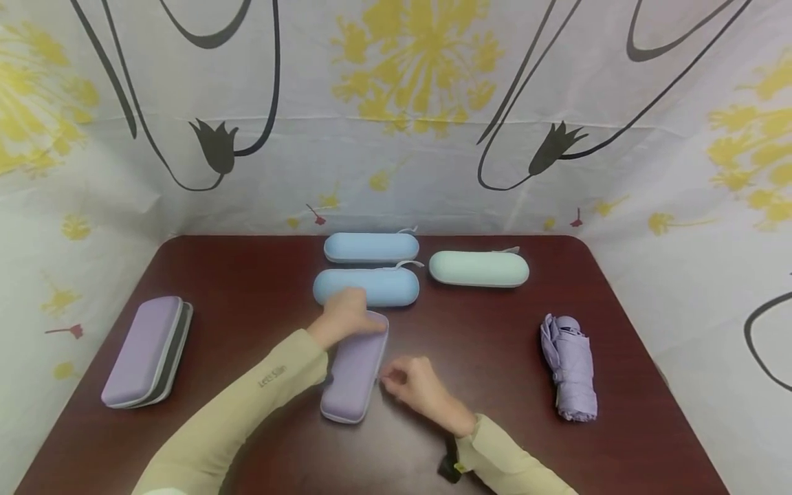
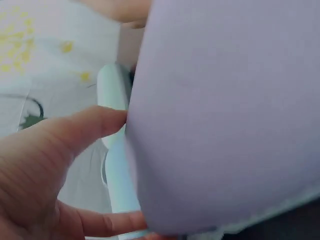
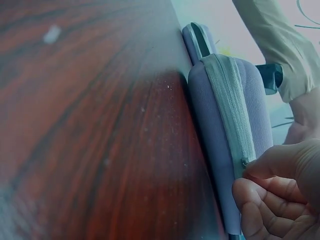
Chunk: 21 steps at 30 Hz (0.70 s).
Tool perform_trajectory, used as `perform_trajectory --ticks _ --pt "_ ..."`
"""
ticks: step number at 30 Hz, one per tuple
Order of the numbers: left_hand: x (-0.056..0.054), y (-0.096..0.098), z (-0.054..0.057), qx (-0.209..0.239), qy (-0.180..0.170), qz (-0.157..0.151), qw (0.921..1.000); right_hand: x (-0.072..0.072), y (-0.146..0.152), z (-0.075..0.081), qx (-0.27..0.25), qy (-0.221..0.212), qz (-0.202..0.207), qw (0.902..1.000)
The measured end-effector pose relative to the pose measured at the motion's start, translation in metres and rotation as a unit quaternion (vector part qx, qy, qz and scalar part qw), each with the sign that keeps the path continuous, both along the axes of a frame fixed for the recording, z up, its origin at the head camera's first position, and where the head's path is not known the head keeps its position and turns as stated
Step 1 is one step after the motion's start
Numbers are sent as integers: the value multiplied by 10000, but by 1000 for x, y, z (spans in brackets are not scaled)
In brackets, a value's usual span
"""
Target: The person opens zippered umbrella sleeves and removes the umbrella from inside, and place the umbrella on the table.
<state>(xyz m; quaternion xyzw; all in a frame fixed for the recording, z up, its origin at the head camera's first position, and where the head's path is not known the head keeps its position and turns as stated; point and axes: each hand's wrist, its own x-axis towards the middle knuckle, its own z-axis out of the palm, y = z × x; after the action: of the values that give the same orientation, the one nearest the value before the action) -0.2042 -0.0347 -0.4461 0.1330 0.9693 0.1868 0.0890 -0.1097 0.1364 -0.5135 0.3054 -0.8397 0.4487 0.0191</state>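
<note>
A slim purple zip case (image 1: 354, 378) lies on the table between the hands, its far end turned slightly right. My left hand (image 1: 345, 317) grips that far end, thumb on one side and fingers around the other, as the left wrist view shows close up. On the case's right side, my right hand (image 1: 421, 392) pinches the small zipper pull (image 3: 245, 162) between thumb and forefinger. Pale zipper tape (image 3: 227, 95) runs along the edge, joined from the pull to the near end.
At the left, a larger purple case (image 1: 144, 352) stands partly open. Two blue cases (image 1: 371, 247) and a mint green case (image 1: 479, 269) lie at the back. A folded lilac umbrella (image 1: 572, 371) is on the right. Patterned cloth (image 1: 396, 172) hangs behind the table.
</note>
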Motion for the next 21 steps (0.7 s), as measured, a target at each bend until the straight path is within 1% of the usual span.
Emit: perform_trajectory --ticks 3,5,6,11,15,18,21 --pt "2 7 0 -400 116 -113 9991 -1 -1 0 24 141 2 9999" --pt "2 10 0 -511 129 -163 9985 -2 -1 0 56 186 -7 9998" --pt "2 11 1 -518 94 -132 9985 -2 -1 0 65 165 -8 9998" --pt "3 10 2 -472 -141 102 9987 -1 -1 1 97 111 -6 9999" --pt "6 2 3 -407 -165 154 9989 -2 -1 0 123 110 16 9999" --pt "7 -5 3 -271 -236 238 9991 -3 0 1 138 131 28 9998" --pt "8 -11 0 -103 -348 425 9984 -4 0 0 145 164 17 9998"
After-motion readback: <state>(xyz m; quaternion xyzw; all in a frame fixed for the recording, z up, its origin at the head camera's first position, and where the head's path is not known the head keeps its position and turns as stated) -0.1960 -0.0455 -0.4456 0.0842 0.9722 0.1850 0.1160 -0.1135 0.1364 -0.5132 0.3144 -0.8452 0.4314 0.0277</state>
